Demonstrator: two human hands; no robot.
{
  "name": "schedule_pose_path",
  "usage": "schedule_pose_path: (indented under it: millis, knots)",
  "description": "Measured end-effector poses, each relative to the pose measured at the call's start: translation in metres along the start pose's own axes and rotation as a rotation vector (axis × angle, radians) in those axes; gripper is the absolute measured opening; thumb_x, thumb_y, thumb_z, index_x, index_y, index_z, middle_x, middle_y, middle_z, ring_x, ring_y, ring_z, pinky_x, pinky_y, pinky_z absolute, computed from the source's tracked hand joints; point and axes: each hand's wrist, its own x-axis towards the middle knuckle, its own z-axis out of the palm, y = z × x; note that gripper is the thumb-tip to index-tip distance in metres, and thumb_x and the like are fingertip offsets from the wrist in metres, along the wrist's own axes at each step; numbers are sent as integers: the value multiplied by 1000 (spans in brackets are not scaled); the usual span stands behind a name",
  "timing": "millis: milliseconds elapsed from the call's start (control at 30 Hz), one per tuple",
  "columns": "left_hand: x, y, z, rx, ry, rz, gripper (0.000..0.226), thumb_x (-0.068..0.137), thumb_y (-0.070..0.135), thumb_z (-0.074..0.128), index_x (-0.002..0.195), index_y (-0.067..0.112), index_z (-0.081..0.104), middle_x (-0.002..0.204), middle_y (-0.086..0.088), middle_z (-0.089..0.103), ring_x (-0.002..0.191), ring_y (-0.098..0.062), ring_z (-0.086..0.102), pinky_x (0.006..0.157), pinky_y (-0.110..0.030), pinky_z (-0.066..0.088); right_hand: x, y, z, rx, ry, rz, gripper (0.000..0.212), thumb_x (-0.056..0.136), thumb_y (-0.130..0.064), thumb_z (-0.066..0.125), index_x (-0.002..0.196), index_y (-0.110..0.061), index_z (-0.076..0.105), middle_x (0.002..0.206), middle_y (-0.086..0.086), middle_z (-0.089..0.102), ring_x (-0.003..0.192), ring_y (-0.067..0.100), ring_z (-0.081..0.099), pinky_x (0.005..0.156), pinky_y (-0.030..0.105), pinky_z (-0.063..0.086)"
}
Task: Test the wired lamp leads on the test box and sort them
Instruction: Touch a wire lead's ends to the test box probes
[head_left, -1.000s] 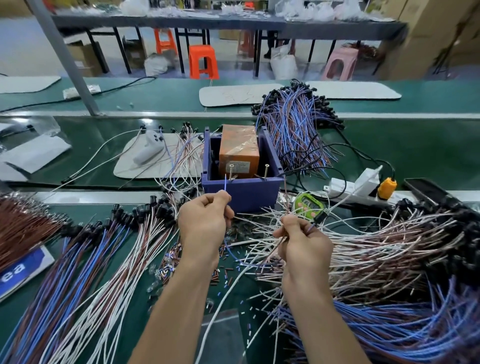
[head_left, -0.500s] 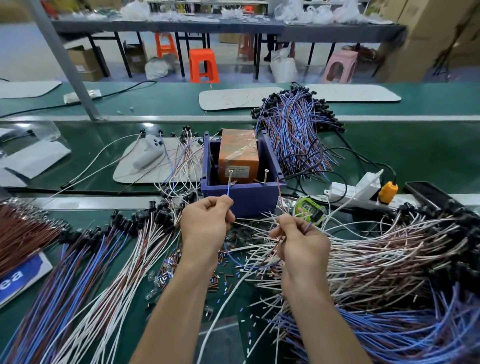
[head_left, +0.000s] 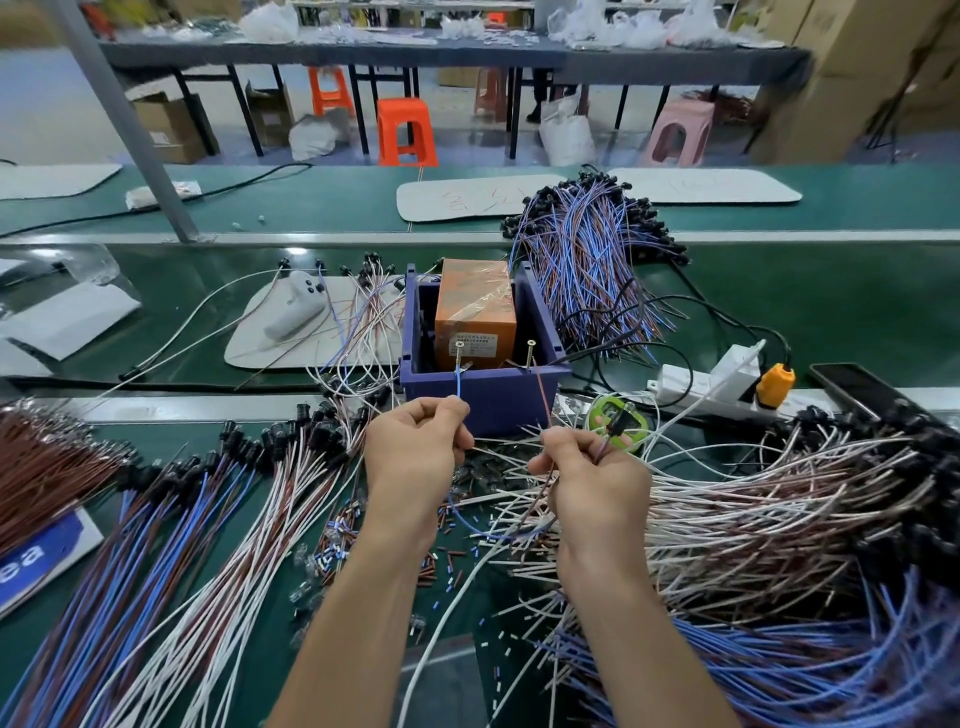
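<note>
The left hand has its grip pinched on a blue wire, which runs straight up from the fingertips to the left screw on the purple test box. The right hand grips a brown wire slanting up towards the right screw; I cannot tell whether it touches. Laid-out leads fan left of the grips and a tangled pile crowds the right, with little bare green table close by.
</note>
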Motion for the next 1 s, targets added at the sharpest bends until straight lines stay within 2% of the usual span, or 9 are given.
schedule_pose_path:
  millis: [133, 267, 367, 467, 533, 667, 767, 900, 1000]
  knots:
    - [0, -1, 0, 2, 1, -1, 22, 93, 10, 70, 71, 9, 73, 54, 0, 64, 46, -8, 51, 48, -18, 45, -1, -3, 0, -56, -34, -12, 16, 94, -14, 70, 78, -14, 73, 62, 6, 71, 37, 6, 38, 48, 27, 34]
    - [-3, -1, -6, 15, 9, -1, 21, 94, 15, 69, 75, 9, 74, 58, -1, 67, 50, -11, 54, 58, -27, 50, -7, -4, -9, 8, -16, -6, 24, 95, -14, 70, 72, -16, 74, 60, 6, 68, 41, 10, 35, 50, 30, 35]
    - [-11, 2, -10, 32, -9, -6, 23, 94, 15, 70, 72, 12, 76, 60, -3, 70, 50, -11, 57, 61, -29, 52, -16, -6, -18, -9, -102, -15, 31, 94, -12, 69, 67, -26, 76, 59, 7, 66, 39, 8, 33, 45, 23, 33]
    - [-28, 4, -10, 60, -134, 3, 27, 93, 14, 72, 67, 18, 78, 66, -6, 74, 54, -9, 63, 55, -19, 52, -26, -11, -26, -54, -217, -15, 29, 92, -12, 71, 66, -22, 74, 58, 8, 65, 42, 12, 39, 44, 20, 35]
    - [-40, 6, -8, 100, -207, 30, 24, 93, 13, 72, 71, 21, 80, 71, -5, 76, 60, -7, 65, 59, -18, 53, -31, -16, -34, -75, -277, -11, 29, 91, -12, 72, 65, -22, 73, 56, 8, 64, 44, 11, 46, 45, 18, 39]
    - [-60, 12, 2, 104, -364, 61, 23, 92, 12, 72, 74, 21, 83, 67, -2, 74, 54, -4, 59, 54, -13, 48, -40, -26, -54, -136, -327, -25, 26, 91, -8, 70, 66, -13, 72, 53, 8, 62, 39, 7, 48, 42, 13, 38]
    - [-74, 11, 12, 105, -474, 65, 16, 90, 12, 74, 76, 16, 83, 63, -1, 71, 54, -7, 58, 56, -13, 46, -43, -31, -77, -185, -303, -15, 21, 87, -9, 71, 66, -9, 70, 51, 7, 60, 35, 9, 41, 38, 17, 33]
    - [-91, 3, 27, 227, -574, 74, 13, 85, 15, 78, 73, 19, 81, 64, -2, 71, 57, -8, 59, 60, -17, 47, -50, -37, -118, -289, -337, 13, 15, 75, -25, 71, 71, -11, 71, 57, 7, 66, 36, 5, 42, 39, 15, 33]
    - [-100, -6, 37, 449, -538, 125, 17, 83, 22, 78, 66, 19, 78, 60, -4, 70, 51, -8, 55, 56, -24, 46, -50, -39, -158, -323, -274, 46, 10, 88, -12, 68, 81, -12, 75, 68, 10, 71, 43, 12, 41, 41, 21, 32]
